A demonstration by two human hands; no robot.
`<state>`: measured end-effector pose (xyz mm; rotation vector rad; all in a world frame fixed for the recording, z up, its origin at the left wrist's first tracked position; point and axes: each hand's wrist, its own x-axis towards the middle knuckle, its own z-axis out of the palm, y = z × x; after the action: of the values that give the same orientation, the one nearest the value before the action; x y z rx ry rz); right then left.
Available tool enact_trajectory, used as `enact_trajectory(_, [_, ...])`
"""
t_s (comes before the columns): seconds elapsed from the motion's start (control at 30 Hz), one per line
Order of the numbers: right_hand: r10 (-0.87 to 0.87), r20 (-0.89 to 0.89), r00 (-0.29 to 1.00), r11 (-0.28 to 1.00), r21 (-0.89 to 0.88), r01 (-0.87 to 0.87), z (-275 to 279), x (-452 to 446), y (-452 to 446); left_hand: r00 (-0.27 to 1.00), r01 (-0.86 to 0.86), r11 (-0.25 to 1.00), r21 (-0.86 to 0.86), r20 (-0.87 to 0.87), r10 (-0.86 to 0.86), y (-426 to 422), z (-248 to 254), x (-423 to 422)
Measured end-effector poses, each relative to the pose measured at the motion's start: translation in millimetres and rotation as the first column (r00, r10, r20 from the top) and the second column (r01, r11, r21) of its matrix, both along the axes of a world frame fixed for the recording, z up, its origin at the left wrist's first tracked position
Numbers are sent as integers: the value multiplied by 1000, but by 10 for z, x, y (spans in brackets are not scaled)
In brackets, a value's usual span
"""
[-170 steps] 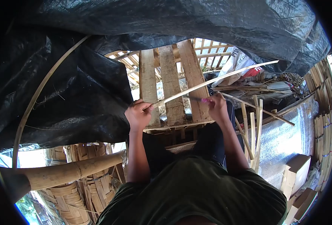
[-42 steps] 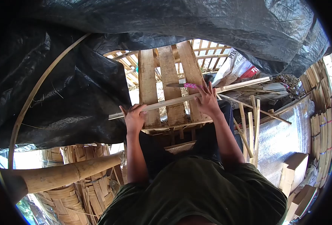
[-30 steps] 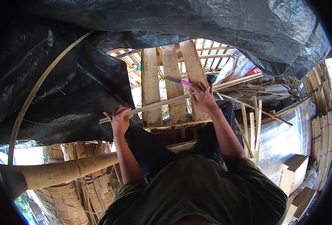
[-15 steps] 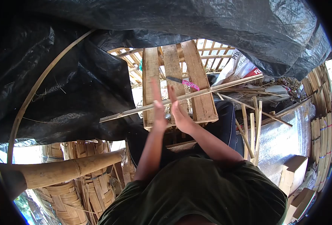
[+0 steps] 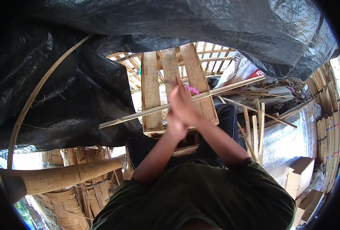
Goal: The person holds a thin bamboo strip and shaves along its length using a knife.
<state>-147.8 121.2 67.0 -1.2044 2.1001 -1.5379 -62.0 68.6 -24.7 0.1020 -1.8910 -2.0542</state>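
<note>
My left hand [image 5: 176, 124] and my right hand [image 5: 185, 103] are pressed together, palm to palm, above the slatted wooden bench [image 5: 151, 82]. Both are blurred by motion, and the right hand covers part of the left. Nothing shows held in either; the right fingers look stretched out, while the left fingers are hidden. Long bamboo strips [image 5: 135, 115] lie slantwise across the bench, passing beneath or behind the hands. Just beyond them rests a knife with a pink handle [image 5: 192, 89], its blade mostly hidden by the right hand.
Black plastic sheeting [image 5: 62, 96] hangs at the left and above. A thick bamboo pole [image 5: 74, 174] juts in at lower left. Thin bamboo sticks [image 5: 255, 132] stand at the right, near a silvery sheet [image 5: 285, 142] and a cardboard box [image 5: 300, 176]. A printed sack [image 5: 241, 69] lies behind.
The strips and the pink-handled knife have been let go and rest on the bench. My hands have come together from either side of it. The bench has shifted slightly left in view.
</note>
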Motion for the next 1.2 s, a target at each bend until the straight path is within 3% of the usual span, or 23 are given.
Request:
enact_trajectory(0.03, [-8, -423, 906, 995, 87, 49, -157, 266, -24, 983, -175, 985, 2, 47, 175, -100, 188, -306])
enact_trajectory(0.07, [229, -446, 865, 971, 41, -236, 250, 387, 108, 984, -172, 985, -1, 47, 172, -139, 327, -355])
enact_trajectory(0.1, [445, -471, 762, 865, 7, -501, 658, 481, 252, 997, -55, 886, 460, -19, 72, -160, 441, -322])
enact_trajectory(0.13, [442, -463, 768, 868, 6, -496, 596, 412, 238, 992, 92, 581, 809, -122, 13, -183, 581, -304])
enact_trajectory(0.17, [350, -624, 698, 905, 33, -424, 477, 265, 187, 684, 719, 455, 526, -653, -326, -217, 732, -340])
enact_trajectory(0.2, [261, -767, 587, 934, 48, -353, 360, 151, 132, 684, 718, 454, 527, -654, -322, -200, 914, -258])
enact_trajectory(0.23, [191, -517, 834, 968, -41, -247, 264, 88, 59, 864, 461, 628, 627, -479, -156, -194, 1135, -168])
enact_trajectory(0.27, [165, -443, 881, 986, 77, -146, 289, -93, 62, 960, 152, 731, 665, -275, 50, -146, 1361, -79])
enact_trajectory(0.3, [124, -362, 924, 977, 206, -50, 299, -267, 84, 975, 97, 705, 702, -210, 75, -47, 1600, -5])
enact_trajectory(0.33, [-77, -98, 992, 990, 112, 88, 24, -330, -80, 975, 95, 701, 707, -208, 78, -35, 1532, -8])
enact_trajectory(0.37, [-254, 187, 949, 967, 59, 248, -243, -333, -250, 973, -30, 966, 257, -214, 87, -36, 1401, -29])
enact_trajectory(0.4, [-258, 185, 948, 966, 57, 252, 50, -205, -223, 971, -148, 951, -271, -225, 87, -55, 1281, -76])
enact_trajectory(0.43, [52, 604, 795, 978, -192, 82, 346, -21, -121, 969, -230, 659, -716, -234, 83, -78, 1170, -101])
enact_trajectory(0.47, [416, 798, 436, 880, -474, 29, 634, 101, -50, 967, -237, 658, -714, -237, 91, -158, 1139, -109])
enact_trajectory(0.53, [400, 774, 492, 839, -525, 143, 832, 63, -66, 964, -211, 688, -695, -33, 262, -472, 1121, -146])
enact_trajectory(0.6, [362, 340, 868, 753, -656, -57, 946, -184, -17, 909, -203, 656, -727, 109, 402, -697, 739, -137])
enact_trajectory(0.63, [128, 151, 980, 908, -415, -54, 827, -419, 20, 907, -116, 629, -769, 176, 382, -712, 695, -131])
enact_trajectory(0.7, [-66, 35, 997, 969, 241, 56, 417, -791, -120, 906, -25, 595, -803, 234, 354, -701, 530, -163])
enact_trajectory(0.77, [-124, -200, 972, 819, 533, 214, -200, -1057, -254, 886, 149, 390, -909, 297, 356, -689, 205, -155])
enact_trajectory(0.8, [-184, -512, 839, 813, 400, 423, -531, -1032, -236, 890, 144, 384, -912, 289, 353, -671, 176, -141])
enact_trajectory(0.87, [-87, -590, 802, 748, 493, 444, -975, -1186, -226, 912, 55, 196, -979, 129, 389, -595, 117, -96])
enact_trajectory(1.0, [-65, -637, 768, 784, 443, 434, -1201, -1254, -266, 935, -130, 404, -905, 25, 354, -638, 44, -112])
enact_trajectory(1.2, [-39, -601, 798, 762, 499, 413, -1075, -1142, -326, 884, -158, 403, -901, 53, 464, -569, 113, -153])
